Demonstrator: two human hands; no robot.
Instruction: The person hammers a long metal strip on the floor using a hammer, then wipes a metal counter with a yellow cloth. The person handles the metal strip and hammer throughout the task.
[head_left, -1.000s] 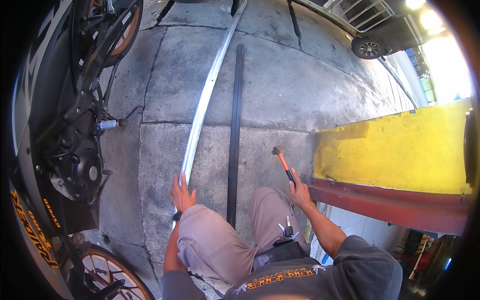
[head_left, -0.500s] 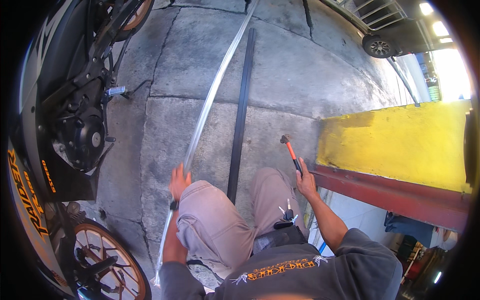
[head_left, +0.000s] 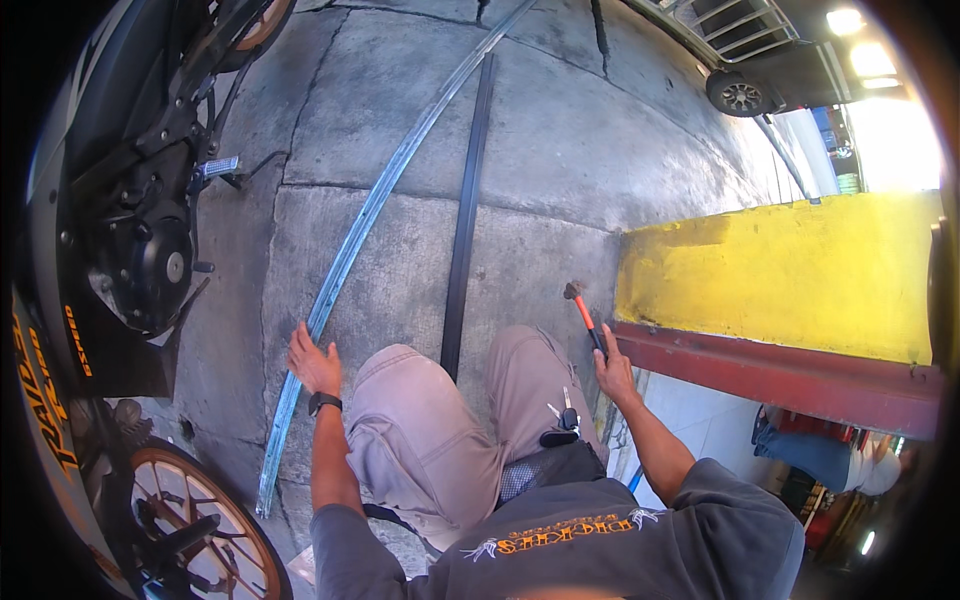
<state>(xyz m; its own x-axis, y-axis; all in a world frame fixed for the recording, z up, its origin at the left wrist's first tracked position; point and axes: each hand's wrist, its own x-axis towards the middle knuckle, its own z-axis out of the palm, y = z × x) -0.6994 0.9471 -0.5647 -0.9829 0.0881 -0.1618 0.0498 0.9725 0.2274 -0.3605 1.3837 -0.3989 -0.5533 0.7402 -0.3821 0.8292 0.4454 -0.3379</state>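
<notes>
Two long strips on the concrete: one pale metal strip (head_left: 345,262) on the left, one black strip (head_left: 465,225) just right of it. One hammer (head_left: 586,318) with an orange handle, near right. Two hands: left hand (head_left: 314,362) at the pale strip, right hand (head_left: 613,367) closed round the hammer's handle. One motorcycle (head_left: 120,270) far left, two of its wheels partly showing. One car wheel (head_left: 741,95) far right. One yellow block (head_left: 790,270), one red beam (head_left: 790,372) below it. One bunch of keys (head_left: 560,422) at the waist.
</notes>
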